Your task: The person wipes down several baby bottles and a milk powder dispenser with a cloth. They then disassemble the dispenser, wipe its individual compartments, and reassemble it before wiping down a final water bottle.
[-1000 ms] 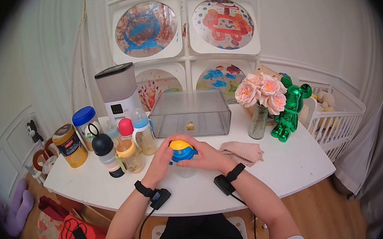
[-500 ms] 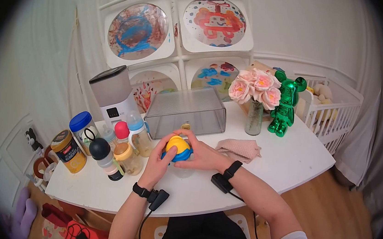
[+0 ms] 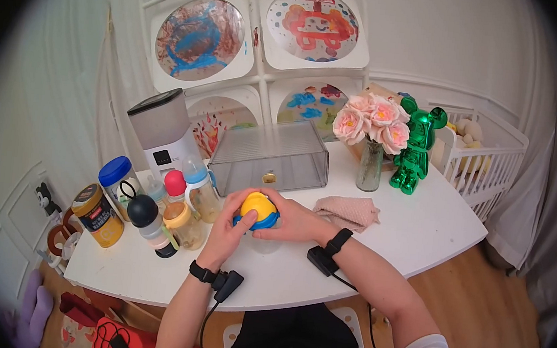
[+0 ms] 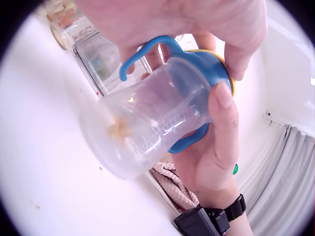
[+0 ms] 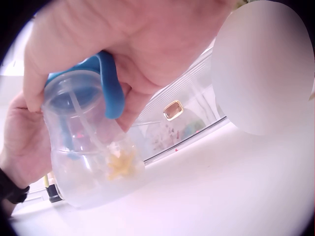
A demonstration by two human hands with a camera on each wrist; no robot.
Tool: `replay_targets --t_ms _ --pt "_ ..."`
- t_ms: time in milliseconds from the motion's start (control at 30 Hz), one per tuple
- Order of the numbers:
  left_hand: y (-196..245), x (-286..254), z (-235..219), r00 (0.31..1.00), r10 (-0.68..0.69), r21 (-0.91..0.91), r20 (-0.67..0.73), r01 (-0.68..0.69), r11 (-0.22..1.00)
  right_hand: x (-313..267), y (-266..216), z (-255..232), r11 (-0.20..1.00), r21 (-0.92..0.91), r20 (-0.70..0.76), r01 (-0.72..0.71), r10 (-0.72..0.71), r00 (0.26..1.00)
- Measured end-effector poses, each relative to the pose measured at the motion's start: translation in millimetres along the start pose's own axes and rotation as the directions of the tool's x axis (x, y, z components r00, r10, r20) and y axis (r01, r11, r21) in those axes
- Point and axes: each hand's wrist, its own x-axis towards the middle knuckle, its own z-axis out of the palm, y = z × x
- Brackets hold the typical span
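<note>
A clear straw cup (image 4: 147, 123) with a yellow lid (image 3: 259, 205) and blue handles (image 5: 112, 88) is between both hands over the table's front middle. Its straw (image 5: 83, 113) runs down inside, and a yellow star-like shape (image 5: 121, 164) shows near the bottom. The left hand (image 3: 227, 228) grips the top from the left, its thumb lying across the yellow lid. From the other side, the right hand (image 3: 297, 220) holds the blue collar, thumb against it in the left wrist view. The cup's body is mostly hidden by the hands in the head view.
Several baby bottles (image 3: 203, 200), a yellow-and-black can (image 3: 97, 215) and a blue-lidded jar (image 3: 118, 172) crowd the left. Behind the hands stands a grey transparent box (image 3: 274, 150). To the right are a pink cloth (image 3: 347, 213), a flower vase (image 3: 370, 166) and a green bear figure (image 3: 414, 153).
The left hand has moved from the cup's left side onto its top, with the thumb now over the yellow lid, and more of the lid shows. The right hand stays around the collar.
</note>
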Motion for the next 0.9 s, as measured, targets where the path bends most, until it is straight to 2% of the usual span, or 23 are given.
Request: replay_targets --t_ms 133,200,267,300,400,500,533,567,600,633,667,733,767,833,867,900 --pt "-1 0 -1 1.000 0.005 -0.017 0.005 -0.005 1.000 1 0 -1 1.000 -0.002 0.005 -0.012 0.012 1.000" --pt "-2 0 -3 1.000 0.010 -0.017 0.008 -0.010 1.000 1 -2 -1 0.998 0.060 0.004 -0.017 0.017 1.000" --pt "-4 0 -4 0.998 0.055 0.094 -0.007 -0.054 0.994 2 0 -2 0.995 0.079 0.013 -0.055 0.054 0.998" --pt "-4 0 -3 0.999 0.054 0.094 -0.005 -0.053 0.994 2 2 -2 0.991 0.099 0.024 -0.092 0.091 0.996" --pt "-3 0 -3 0.999 0.050 0.079 -0.011 -0.049 0.996 4 9 0 0.988 0.143 0.001 -0.055 0.055 0.998" --pt "-5 2 -2 0.997 0.075 0.124 0.014 -0.077 0.989 6 12 1 0.993 0.116 -0.006 -0.027 0.028 1.000" --pt "-11 3 -5 0.995 0.101 0.191 -0.026 -0.094 0.977 6 10 1 0.994 0.107 -0.017 -0.031 0.033 0.999" --pt "-17 4 -6 0.989 0.130 0.256 -0.064 -0.110 0.960 6 7 2 0.998 0.048 -0.046 -0.038 0.040 0.998" --pt "-20 4 -5 0.989 0.134 0.246 -0.055 -0.117 0.962 6 6 3 0.999 -0.010 -0.071 -0.047 0.046 0.996" --pt "-24 4 -4 0.985 0.128 0.232 -0.118 -0.098 0.968 7 7 6 0.999 -0.024 -0.151 -0.035 0.031 0.988" --pt "-25 3 -5 0.976 0.117 0.219 -0.184 -0.076 0.973 9 14 6 0.999 -0.026 -0.155 -0.041 0.037 0.987" --pt "-26 4 -6 0.977 0.094 0.222 -0.192 -0.050 0.974 14 26 5 0.993 -0.118 -0.327 -0.025 -0.015 0.945" --pt "-28 3 -4 0.976 0.109 0.244 -0.188 -0.061 0.968 13 27 2 0.993 -0.116 -0.323 -0.027 -0.012 0.946" --pt "-29 3 -1 0.974 0.117 0.264 -0.194 -0.063 0.962 13 31 -8 0.970 -0.145 -0.373 -0.196 0.130 0.919" --pt "-29 3 1 0.980 0.103 0.288 -0.169 -0.051 0.956 12 28 -11 0.970 -0.144 -0.364 -0.197 0.133 0.922" --pt "-29 3 3 0.986 0.088 0.312 -0.143 -0.040 0.949 12 26 -15 0.941 -0.203 -0.378 -0.272 0.181 0.908"
